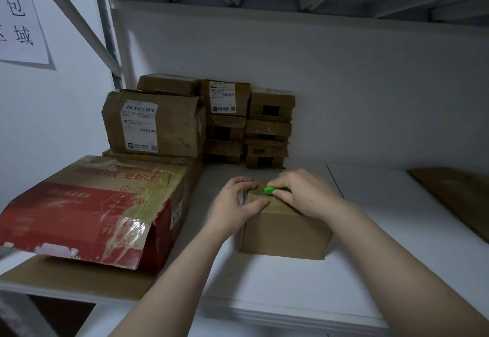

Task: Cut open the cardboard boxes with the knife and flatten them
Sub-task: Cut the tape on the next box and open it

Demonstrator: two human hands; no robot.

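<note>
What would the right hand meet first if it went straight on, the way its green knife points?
Probably the left hand, gripping the small brown cardboard box; the green plastic knife in the right hand points toward its fingers, though depth is unclear.

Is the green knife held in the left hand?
No, the right hand grips the green knife on top of the small box.

A parcel storeroom: a white metal shelf rack [291, 278] carries stacked cardboard boxes [225, 122] with shipping labels [140, 127], and a printed Chinese sign [18, 16] hangs on the wall.
</note>
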